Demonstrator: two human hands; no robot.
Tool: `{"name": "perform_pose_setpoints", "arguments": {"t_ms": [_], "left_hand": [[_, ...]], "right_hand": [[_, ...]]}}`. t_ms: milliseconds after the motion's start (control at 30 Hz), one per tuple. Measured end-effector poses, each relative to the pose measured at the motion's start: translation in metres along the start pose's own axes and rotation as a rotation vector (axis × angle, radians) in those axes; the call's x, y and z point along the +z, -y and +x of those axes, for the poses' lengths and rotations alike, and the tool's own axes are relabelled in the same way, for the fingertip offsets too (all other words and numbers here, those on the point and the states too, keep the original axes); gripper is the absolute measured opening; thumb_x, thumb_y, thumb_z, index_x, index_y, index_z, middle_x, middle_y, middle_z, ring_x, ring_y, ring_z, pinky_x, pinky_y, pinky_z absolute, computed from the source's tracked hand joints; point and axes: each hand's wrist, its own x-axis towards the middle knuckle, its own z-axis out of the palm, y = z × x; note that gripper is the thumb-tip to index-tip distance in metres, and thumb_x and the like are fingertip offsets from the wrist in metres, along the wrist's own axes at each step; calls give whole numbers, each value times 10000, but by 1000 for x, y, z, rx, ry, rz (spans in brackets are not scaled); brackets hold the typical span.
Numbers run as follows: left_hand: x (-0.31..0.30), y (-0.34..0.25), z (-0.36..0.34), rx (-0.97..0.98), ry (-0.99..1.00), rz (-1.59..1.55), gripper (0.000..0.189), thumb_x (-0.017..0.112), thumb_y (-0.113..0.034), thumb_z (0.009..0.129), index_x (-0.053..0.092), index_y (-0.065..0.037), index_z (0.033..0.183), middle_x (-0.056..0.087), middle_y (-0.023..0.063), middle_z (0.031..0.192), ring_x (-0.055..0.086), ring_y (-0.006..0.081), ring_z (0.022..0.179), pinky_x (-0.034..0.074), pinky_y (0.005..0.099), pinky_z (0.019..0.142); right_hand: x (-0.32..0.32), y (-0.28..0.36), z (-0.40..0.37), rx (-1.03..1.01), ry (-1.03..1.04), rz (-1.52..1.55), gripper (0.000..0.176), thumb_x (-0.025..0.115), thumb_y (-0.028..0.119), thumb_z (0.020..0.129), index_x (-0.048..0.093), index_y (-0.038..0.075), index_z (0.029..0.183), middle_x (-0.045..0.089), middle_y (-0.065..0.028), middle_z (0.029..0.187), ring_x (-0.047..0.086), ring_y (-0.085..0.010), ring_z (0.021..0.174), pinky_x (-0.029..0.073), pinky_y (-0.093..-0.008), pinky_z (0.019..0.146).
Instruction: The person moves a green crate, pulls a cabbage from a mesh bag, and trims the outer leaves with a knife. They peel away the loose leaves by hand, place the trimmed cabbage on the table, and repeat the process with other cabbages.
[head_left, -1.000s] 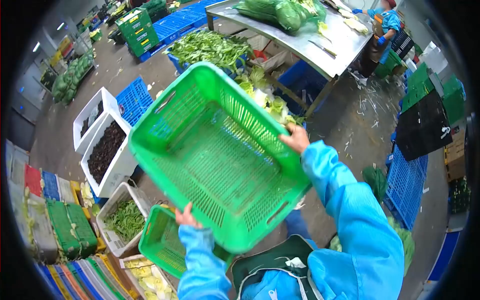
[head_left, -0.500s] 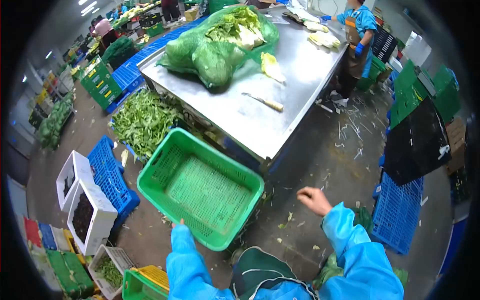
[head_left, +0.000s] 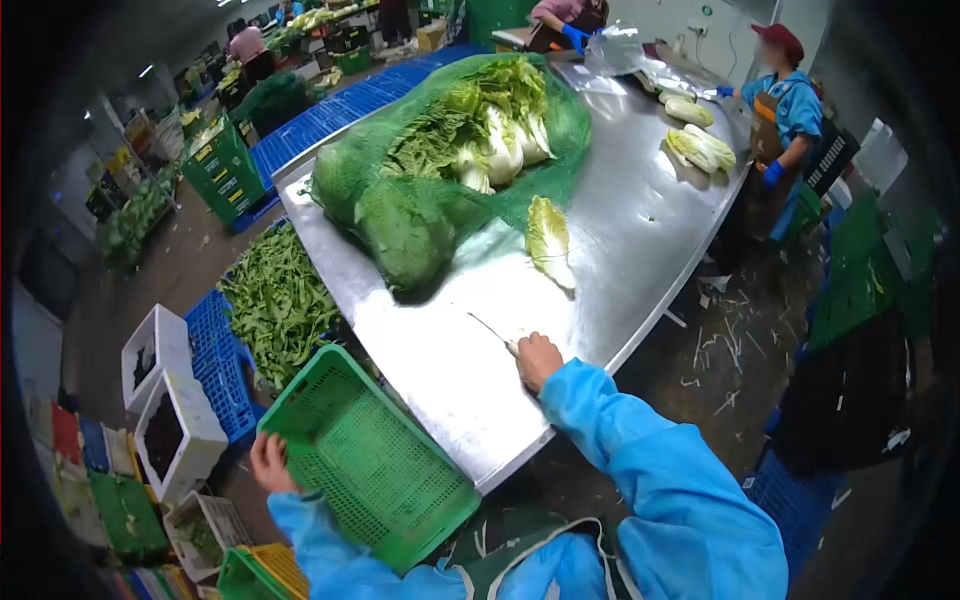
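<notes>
Green crate (head_left: pixel 370 465) gripped by left hand (head_left: pixel 268 462); right hand (head_left: pixel 538 360), earlier free, now closed on knife (head_left: pixel 492 331).

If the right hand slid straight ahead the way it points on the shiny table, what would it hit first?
Probably the green net bag of cabbages. The right hand and its knife point up-left at the bag's bulge, with only bare steel table between. Depth is hard to judge here.

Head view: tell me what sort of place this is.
Likely a vegetable processing hall: a steel table bears a net sack of cabbages, the right hand grips a knife on it, and the left hand holds a green basket.
</notes>
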Motion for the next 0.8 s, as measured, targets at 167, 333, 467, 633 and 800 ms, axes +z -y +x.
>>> {"name": "perform_pose_setpoints", "arguments": {"t_ms": [167,333,467,633,800], "left_hand": [[266,-102,7,40,525,-104,334,642,-134,871,575,39,1149,637,138,1056,624,212,937,498,296,827],[508,-96,12,0,1062,-175,405,661,-150,865,549,26,1213,639,131,1094,601,190,1026,472,303,901],[683,-37,46,166,894,248,679,748,-369,744,525,35,1241,636,195,1087,615,270,1006,458,333,926],[801,-42,96,304,427,811,850,690,-487,741,389,0,1369,424,287,1326,435,379,1232,353,437,1035],[868,-65,115,224,376,926,1229,748,-621,586,141,-25,1472,257,314,1430,283,419,1332,282,419,1089]], "right_hand": [[-91,-83,-9,296,458,835,238,607,163,857,541,-25,988,623,-157,763,610,-207,644,481,-336,582],[-165,-184,-3,490,458,1440,284,619,79,829,472,5,1060,581,-100,782,576,-155,625,462,-275,563],[-187,-258,55,449,399,1554,208,622,143,855,514,38,998,541,-42,744,526,-105,579,425,-231,505],[-221,-337,140,453,412,1434,168,652,180,862,543,62,909,497,5,696,461,-67,550,413,-204,485],[-208,-415,192,488,435,1535,160,632,164,875,520,60,922,504,-2,695,473,-73,558,423,-215,502]]}}
